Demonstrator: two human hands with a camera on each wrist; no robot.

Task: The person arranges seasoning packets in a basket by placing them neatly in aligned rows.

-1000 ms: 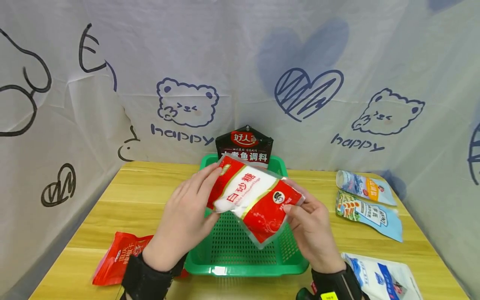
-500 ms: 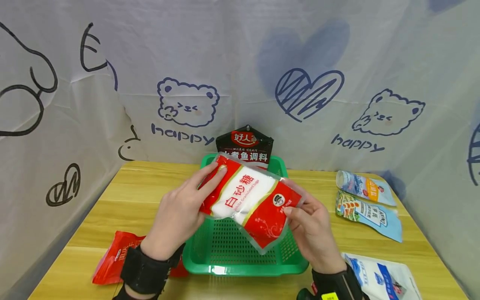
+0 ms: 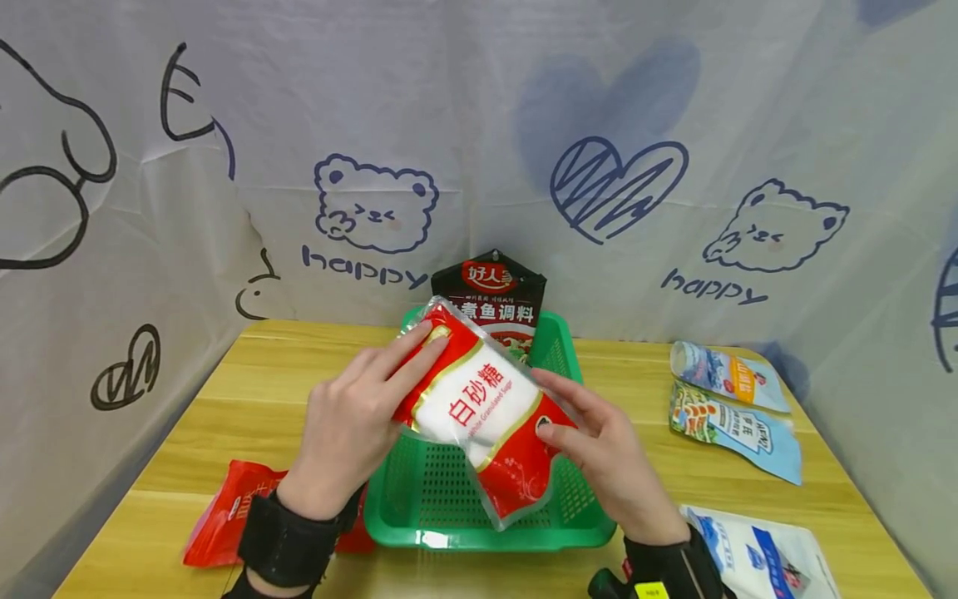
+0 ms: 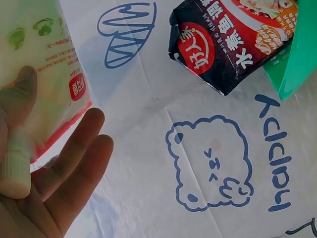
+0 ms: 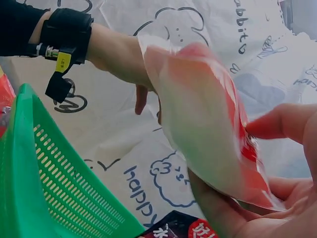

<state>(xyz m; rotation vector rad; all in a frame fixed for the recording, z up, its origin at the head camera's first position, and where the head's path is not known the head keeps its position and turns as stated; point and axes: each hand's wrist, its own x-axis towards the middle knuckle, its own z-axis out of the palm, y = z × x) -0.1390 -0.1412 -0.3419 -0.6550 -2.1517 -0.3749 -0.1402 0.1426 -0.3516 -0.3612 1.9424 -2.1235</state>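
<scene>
The left hand (image 3: 350, 416) and right hand (image 3: 609, 457), partly closed, pinched opposite ends of the sugar bag (image 3: 486, 408), probably because a single grip would let it sag. It hung tilted above the basket (image 3: 516, 540).

Sugar bag (image 3: 482, 403) above basket (image 3: 494, 541) on table (image 3: 262, 391), pouches (image 3: 741, 428) lying to the right.

Soft light fills the head view; glare whitens the basket's near rim (image 3: 437, 539), shadow tints the cloth (image 3: 486, 125) behind the far right corner of the desk (image 3: 284, 374). The right wrist view's sugar packet (image 5: 203, 109) appears pale, perhaps backlit.
</scene>
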